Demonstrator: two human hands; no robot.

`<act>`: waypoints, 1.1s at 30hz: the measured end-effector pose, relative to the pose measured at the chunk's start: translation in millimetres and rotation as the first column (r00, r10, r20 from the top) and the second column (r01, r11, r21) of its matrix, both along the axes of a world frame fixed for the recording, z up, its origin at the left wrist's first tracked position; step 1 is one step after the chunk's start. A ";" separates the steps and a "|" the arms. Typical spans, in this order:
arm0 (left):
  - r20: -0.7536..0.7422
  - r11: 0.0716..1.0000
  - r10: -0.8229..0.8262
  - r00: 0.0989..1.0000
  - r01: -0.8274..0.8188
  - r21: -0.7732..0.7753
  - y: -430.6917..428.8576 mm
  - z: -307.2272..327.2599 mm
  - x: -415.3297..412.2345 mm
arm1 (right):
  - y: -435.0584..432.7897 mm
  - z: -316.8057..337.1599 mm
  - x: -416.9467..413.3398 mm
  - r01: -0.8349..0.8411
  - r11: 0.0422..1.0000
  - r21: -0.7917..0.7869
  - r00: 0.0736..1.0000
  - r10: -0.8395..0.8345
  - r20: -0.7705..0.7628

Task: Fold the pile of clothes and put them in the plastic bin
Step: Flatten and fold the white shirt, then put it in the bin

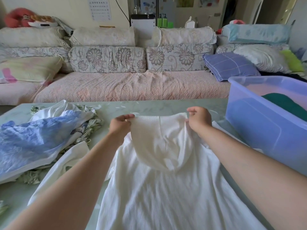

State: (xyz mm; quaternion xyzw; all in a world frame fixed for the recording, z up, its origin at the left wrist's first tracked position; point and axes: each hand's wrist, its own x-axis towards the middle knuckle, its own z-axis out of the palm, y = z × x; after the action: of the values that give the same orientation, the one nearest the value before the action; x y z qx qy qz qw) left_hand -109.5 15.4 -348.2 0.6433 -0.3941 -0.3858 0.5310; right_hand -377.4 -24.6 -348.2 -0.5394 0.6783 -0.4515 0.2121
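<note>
— Which step was that?
— Folding. The white hooded top (166, 188) lay spread on the bench (116, 107). The left hand (120, 126) and right hand (199, 120) each pinched an edge of its hood, raised at the far end.
— And next?
— Likely laying the hood flat over the back. The plastic bin (257, 130) stood just right, the pile (41, 138) left.
</note>
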 end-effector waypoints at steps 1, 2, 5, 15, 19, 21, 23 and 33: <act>0.138 1.000 -0.009 0.990 0.005 0.028 -0.5 -6.4 0.5 | 0.0 -3.0 0.3 -0.019 0.999 0.028 0.999 0.020 -0.043; 0.321 0.999 -0.003 0.947 -0.013 0.047 0.2 -12.1 0.5 | 1.4 -6.0 1.2 -0.044 0.997 0.067 0.995 0.049 -0.087; 0.706 0.988 0.054 0.706 0.066 -0.142 7.5 -15.5 -7.1 | 13.4 -8.3 5.2 -0.233 0.972 0.034 0.919 0.232 -0.318; 0.850 0.826 -0.509 0.133 0.351 0.440 46.6 -31.3 -8.1 | 57.8 -24.9 -12.0 -0.365 0.815 0.450 0.308 0.562 -0.768; 0.945 0.810 -0.265 0.194 0.577 0.108 65.0 -16.5 -15.3 | 82.4 -6.5 -2.9 -0.502 0.798 0.334 0.262 0.509 -0.820; 0.944 0.719 -0.274 0.183 0.691 0.075 81.0 -8.1 -26.3 | 96.2 2.9 3.7 -0.564 0.765 0.312 0.246 0.516 -0.820; 0.948 0.650 -0.302 0.097 0.749 0.130 95.5 -5.8 -36.8 | 107.3 6.8 10.1 -0.594 0.733 0.331 0.216 0.542 -0.813; 0.966 0.729 -0.242 0.095 0.675 0.117 107.3 -11.1 -51.9 | 119.2 -0.6 11.3 -0.587 0.757 0.288 0.178 0.468 -0.866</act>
State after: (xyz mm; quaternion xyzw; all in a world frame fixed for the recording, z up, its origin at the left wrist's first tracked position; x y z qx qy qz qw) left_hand -161.3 122.7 -359.2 0.4667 -0.8730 0.0063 0.1416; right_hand -366.1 94.7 -348.8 -0.9024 0.4233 -0.0182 -0.0788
